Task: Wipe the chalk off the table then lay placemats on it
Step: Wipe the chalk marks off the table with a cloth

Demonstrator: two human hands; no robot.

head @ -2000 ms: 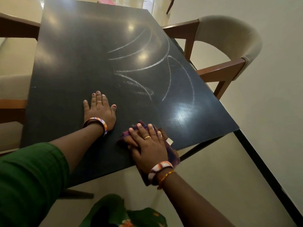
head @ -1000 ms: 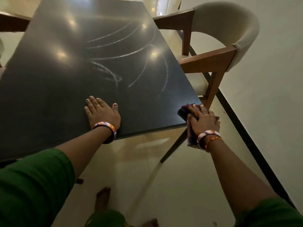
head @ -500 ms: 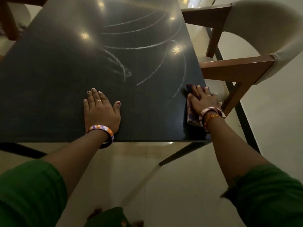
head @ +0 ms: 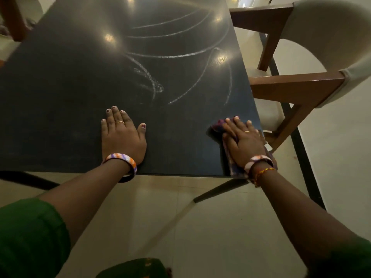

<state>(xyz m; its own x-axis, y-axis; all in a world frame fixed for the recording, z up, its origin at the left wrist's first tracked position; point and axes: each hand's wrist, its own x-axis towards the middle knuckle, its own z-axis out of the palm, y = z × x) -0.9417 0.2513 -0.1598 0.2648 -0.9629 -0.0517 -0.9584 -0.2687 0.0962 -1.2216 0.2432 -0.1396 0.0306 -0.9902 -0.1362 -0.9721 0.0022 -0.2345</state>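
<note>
A black table fills the upper left of the head view. White chalk lines curve across its far right half. My left hand lies flat on the tabletop near the front edge, fingers straight. My right hand presses flat on a purple patterned cloth at the table's near right corner. The cloth sticks out past my fingertips and hangs a little over the front edge by my wrist. No placemats are in view.
A wooden chair with a cream padded back stands close against the table's right side. Another chair's wooden frame shows at the far left. A pale tiled floor lies below, with a dark strip along the wall.
My right hand slid the cloth from the front middle to the right corner, then a little forward along the right edge. My left hand stayed flat in place.
</note>
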